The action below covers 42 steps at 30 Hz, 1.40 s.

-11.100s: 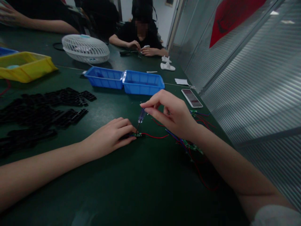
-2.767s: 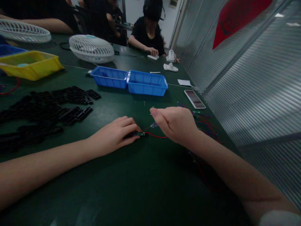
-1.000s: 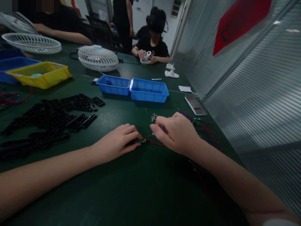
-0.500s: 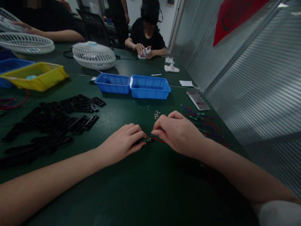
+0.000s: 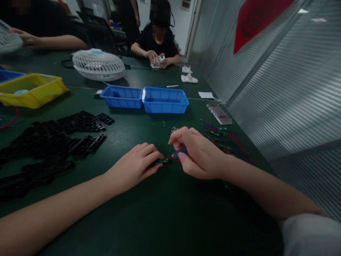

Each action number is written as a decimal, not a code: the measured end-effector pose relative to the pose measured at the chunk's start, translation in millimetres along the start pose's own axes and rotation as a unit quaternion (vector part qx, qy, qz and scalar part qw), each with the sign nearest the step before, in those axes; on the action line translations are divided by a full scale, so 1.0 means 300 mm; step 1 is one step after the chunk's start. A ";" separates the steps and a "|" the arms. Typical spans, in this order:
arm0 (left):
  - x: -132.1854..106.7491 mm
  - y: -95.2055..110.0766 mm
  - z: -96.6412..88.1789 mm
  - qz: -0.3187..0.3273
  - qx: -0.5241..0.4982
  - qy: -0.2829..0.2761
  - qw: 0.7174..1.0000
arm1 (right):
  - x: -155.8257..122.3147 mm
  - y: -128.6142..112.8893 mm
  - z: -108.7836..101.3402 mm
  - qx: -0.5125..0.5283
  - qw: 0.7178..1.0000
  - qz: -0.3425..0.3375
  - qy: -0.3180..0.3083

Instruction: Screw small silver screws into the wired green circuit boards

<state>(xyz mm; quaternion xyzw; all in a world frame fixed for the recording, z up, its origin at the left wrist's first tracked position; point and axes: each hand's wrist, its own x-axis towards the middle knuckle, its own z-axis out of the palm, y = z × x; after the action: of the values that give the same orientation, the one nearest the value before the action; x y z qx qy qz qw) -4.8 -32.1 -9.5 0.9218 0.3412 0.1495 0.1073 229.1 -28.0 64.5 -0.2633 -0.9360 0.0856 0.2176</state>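
My left hand point(image 5: 140, 158) is closed on a small green circuit board point(image 5: 164, 161), pressing it near the tabletop. The fingers hide much of the board. A red wire point(image 5: 174, 159) runs from its right end toward my other hand. My right hand point(image 5: 198, 153) is closed around a short dark purple tool point(image 5: 179, 153), whose kind I cannot make out. The tool's tip points left, close to the board; whether they touch is unclear. Just behind my right hand lies a small heap of screws point(image 5: 174, 129), partly covered by the fingers.
Black plastic parts point(image 5: 55, 137) are piled at left. Two blue bins point(image 5: 165, 106) stand ahead, with a yellow bin point(image 5: 39, 97) farther left. Wired circuit boards point(image 5: 222, 133) lie at right, near a blurred-out flat object point(image 5: 221, 113). Across the table, a person point(image 5: 157, 46) handles a white part; a fan cage point(image 5: 98, 65) lies nearby.
The purple tool now shows in my right hand, whose fingers have shifted around it. My left hand stays on the circuit board. The whole view has shifted slightly.
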 end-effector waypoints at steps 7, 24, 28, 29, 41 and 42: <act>-0.008 -0.005 0.007 0.012 0.004 0.013 1.000 | -0.004 0.022 0.037 -0.113 0.985 -0.131 0.005; -0.004 -0.007 0.007 0.000 0.007 0.000 1.000 | 0.005 0.014 0.003 0.029 0.999 0.019 0.042; -0.005 -0.005 0.003 0.004 0.010 0.007 1.000 | 0.004 0.021 0.019 0.002 0.996 0.027 0.081; -0.005 -0.004 0.002 0.005 0.011 0.007 1.000 | 0.005 0.023 0.019 0.000 0.996 0.031 0.085; -0.003 0.000 0.002 0.007 0.023 0.004 1.000 | 0.012 0.004 -0.022 -0.199 0.973 0.118 -0.015; -0.003 -0.001 0.002 0.009 0.023 0.006 1.000 | 0.009 -0.004 -0.030 -0.182 0.977 0.104 -0.030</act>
<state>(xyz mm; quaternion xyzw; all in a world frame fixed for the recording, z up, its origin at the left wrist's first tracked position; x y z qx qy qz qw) -5.3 -32.6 -10.3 0.9262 0.3367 0.1479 0.0829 230.6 -27.0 73.9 -0.3913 -0.9095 -0.0561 0.1282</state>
